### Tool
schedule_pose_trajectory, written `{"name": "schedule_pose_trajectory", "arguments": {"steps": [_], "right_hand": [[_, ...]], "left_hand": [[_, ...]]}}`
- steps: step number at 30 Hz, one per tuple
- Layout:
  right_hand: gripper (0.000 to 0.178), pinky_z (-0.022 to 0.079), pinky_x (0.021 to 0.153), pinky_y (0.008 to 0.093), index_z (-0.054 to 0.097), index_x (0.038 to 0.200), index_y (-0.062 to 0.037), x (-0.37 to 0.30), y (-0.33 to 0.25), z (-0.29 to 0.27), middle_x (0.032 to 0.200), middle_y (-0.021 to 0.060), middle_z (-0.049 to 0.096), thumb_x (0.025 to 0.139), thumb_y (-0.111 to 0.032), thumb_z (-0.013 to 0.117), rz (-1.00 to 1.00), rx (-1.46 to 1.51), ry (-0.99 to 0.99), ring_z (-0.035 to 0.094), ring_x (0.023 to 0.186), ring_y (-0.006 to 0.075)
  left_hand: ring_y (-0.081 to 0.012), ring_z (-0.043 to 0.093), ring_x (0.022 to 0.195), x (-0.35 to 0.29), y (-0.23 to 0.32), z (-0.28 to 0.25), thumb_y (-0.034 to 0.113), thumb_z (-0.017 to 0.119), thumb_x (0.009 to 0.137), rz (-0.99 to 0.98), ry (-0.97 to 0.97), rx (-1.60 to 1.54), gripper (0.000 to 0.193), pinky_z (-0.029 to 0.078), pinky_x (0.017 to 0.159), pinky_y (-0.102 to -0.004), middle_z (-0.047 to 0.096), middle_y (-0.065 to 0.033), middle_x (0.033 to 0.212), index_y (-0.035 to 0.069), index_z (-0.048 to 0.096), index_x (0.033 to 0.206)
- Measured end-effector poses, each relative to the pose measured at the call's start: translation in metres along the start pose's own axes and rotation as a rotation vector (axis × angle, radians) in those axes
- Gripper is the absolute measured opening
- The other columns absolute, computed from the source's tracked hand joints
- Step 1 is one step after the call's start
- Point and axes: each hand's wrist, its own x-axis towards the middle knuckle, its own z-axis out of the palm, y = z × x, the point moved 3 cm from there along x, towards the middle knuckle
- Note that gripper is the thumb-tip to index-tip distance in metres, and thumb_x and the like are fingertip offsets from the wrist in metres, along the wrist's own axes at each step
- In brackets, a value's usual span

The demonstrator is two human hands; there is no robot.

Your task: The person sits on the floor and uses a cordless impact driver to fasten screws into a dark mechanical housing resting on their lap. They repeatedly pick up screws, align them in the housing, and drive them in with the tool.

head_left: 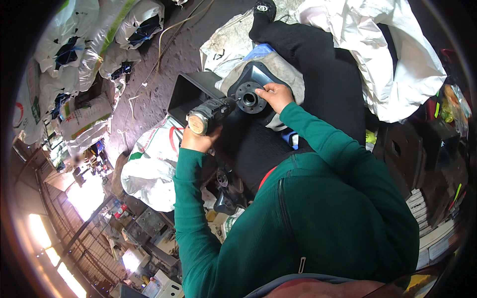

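My left hand (199, 140) is closed round the grip of a worn dark power drill (213, 113) with a tan round back end. The drill's nose points right, at the left edge of a round grey flange (242, 94) with small holes round an open centre. I cannot tell whether the bit touches it. This flange sits on a glossy dark moulded part (257, 72), which lies on a pale cloth (288, 69) over my lap. My right hand (276, 96) grips the flange's right side, thumb and fingers at its rim.
A dark open bin (191, 94) stands just beyond the drill. White sacks (151, 164) lie to the left, and more filled bags (79, 49) are piled at the far left. A cable (160, 49) runs across the floor. White sheeting (377, 54) lies at the right of my leg.
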Motion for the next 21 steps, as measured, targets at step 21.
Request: {"name": "schedule_pose_trajectory", "arguments": {"steps": [21], "right_hand": [[0.046,0.047,0.071,0.0319,0.067,0.091,0.0005,-0.001,-0.004,-0.006,0.081,0.0137,0.065,0.076,-0.043,0.070,-0.123,-0.204,-0.018,0.061,0.076,0.0212]], "left_hand": [[-0.0121,0.055,0.047,-0.038,0.004,0.033,0.017,0.076,0.073,-0.234,0.169,-0.537,0.034,0.044,0.047,-0.0277,0.064,-0.0049,0.070,-0.001,0.063,0.099]]}}
